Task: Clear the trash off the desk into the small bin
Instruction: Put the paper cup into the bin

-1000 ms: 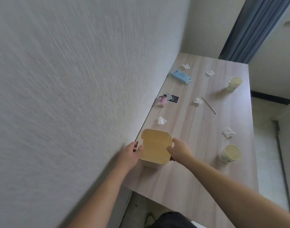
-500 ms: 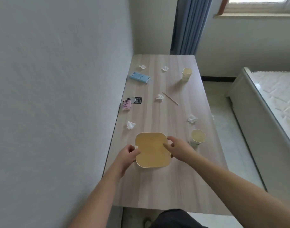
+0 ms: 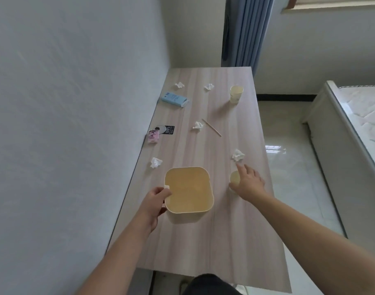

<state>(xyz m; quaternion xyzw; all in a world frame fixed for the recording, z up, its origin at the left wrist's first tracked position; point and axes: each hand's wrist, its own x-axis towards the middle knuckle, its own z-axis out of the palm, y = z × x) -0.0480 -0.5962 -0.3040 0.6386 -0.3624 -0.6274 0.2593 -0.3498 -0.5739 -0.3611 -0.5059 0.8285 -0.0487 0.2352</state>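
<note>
A small cream bin [image 3: 188, 189] stands open on the wooden desk [image 3: 208, 248]. My left hand [image 3: 155, 198] grips its left rim. My right hand [image 3: 247, 182] hovers with fingers apart over a paper cup [image 3: 234, 177] just right of the bin, partly hiding it. Crumpled tissues lie near that hand [image 3: 237, 155], left of the bin [image 3: 155, 162], at mid-desk [image 3: 198, 125] and at the far end [image 3: 209, 87]. A wooden stick [image 3: 211, 127] lies by the middle tissue. A second paper cup [image 3: 236, 94] stands far right.
A blue packet [image 3: 174, 99], a pink pack [image 3: 153, 135] and a black card [image 3: 168, 130] lie along the wall side of the desk. A wall runs along the left. A bed [image 3: 357, 133] stands to the right across a tiled floor, with a curtain [image 3: 244, 30] behind the desk.
My right hand let go of the bin's right rim and moved right, over the near paper cup. My left hand stays on the bin. The view swung from the wall to the desk.
</note>
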